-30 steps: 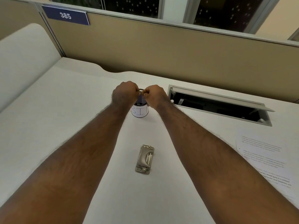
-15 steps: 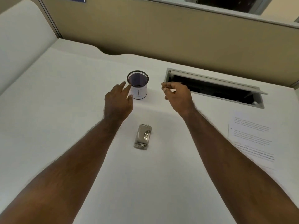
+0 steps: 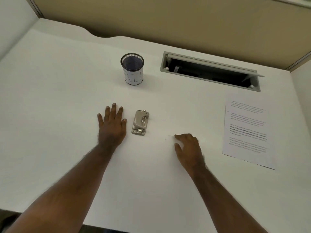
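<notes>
A black mesh cup [image 3: 132, 69] with a white paper label stands upright on the white desk [image 3: 67, 98], toward the back. A small beige metal staple remover [image 3: 140, 122] lies in front of it. My left hand [image 3: 112, 125] lies flat on the desk just left of the staple remover, fingers straight and spread. My right hand [image 3: 188, 147] hovers low over the desk to the right of it, fingers loosely curled and blurred, with nothing visible in them.
A printed paper sheet [image 3: 247, 132] lies at the right. An open cable tray slot [image 3: 210, 71] is set into the desk behind it. A tan partition wall [image 3: 168, 22] closes the back.
Both hands left the rim of the mesh cup and drew back toward me. The left hand settled flat beside the staple remover; the right came down to its right.
</notes>
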`<state>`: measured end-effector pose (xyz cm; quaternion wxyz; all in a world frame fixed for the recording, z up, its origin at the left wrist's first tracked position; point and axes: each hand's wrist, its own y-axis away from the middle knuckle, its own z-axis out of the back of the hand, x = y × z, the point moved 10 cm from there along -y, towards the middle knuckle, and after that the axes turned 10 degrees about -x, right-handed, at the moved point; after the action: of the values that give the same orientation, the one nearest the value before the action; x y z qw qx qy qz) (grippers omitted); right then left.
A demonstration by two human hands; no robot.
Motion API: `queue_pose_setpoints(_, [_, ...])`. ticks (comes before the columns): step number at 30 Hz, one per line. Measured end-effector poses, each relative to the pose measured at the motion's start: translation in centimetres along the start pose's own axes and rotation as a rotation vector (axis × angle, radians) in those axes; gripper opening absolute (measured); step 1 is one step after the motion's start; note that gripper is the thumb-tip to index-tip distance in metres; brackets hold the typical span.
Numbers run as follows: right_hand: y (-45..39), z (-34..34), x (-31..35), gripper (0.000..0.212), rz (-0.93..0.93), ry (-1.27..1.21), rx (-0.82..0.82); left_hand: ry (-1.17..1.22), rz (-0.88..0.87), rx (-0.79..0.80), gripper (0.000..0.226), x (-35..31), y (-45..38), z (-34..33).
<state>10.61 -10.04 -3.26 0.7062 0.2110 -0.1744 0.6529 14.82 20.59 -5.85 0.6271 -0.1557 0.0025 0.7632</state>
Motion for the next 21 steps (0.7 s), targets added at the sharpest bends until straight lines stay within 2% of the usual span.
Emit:
queue_pose_setpoints(4, [0.2, -0.8, 1.8, 0.043, 0.109, 0.175, -0.014, 0.014, 0.004, -0.013, 0.054, 0.2, 0.0, 0.0])
queue_pose_setpoints(9, [-0.2, -0.8, 3.0, 0.037, 0.163, 0.328, -0.093, 0.027, 0.008, -0.024, 0.054, 0.2, 0.0, 0.0])
queue_pose_setpoints(13, [-0.3, -0.9, 3.6, 0.031, 0.198, 0.334, -0.104, 0.033, 0.011, -0.038, 0.055, 0.2, 0.0, 0.1])
queue_pose_setpoints(16, [-0.8, -1.5, 4.0, 0.026, 0.171, 0.315, -0.039, 0.03, 0.01, -0.049, 0.056, 0.3, 0.1, 0.2])
queue_pose_setpoints(21, [-1.9, -1.3, 4.6, 0.018, 0.083, 0.317, -0.022, 0.036, 0.017, -0.042, 0.057, 0.3, 0.0, 0.0])
